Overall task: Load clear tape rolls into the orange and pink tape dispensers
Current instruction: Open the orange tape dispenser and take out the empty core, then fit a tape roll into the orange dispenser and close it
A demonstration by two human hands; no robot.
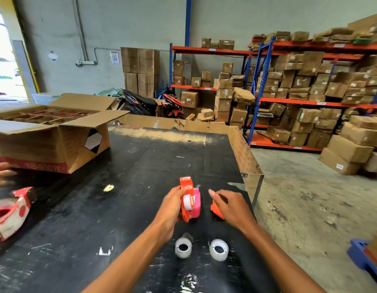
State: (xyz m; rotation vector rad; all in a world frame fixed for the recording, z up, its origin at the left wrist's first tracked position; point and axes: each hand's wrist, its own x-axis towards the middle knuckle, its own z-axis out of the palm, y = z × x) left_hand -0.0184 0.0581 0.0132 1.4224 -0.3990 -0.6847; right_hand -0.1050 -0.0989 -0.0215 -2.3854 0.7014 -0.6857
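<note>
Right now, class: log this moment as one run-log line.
left hand: grips orange plastic tape dispenser holding clear roll | right hand: on loose orange piece | two clear tape rolls: on table

The left hand (171,205) holds the orange tape holder (187,196) with a clear roll inside. The pink tape holder (195,205) sits just behind it. The right hand (229,206) rests on an orange piece (216,210). Two clear tape rolls (183,248) lie below the hands on the black table (98,208).

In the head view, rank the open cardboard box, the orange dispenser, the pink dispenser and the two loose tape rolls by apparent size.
1. Open cardboard box
2. Orange dispenser
3. Pink dispenser, partly hidden, so unsure against the orange
4. Left tape roll and right tape roll: alike
</note>
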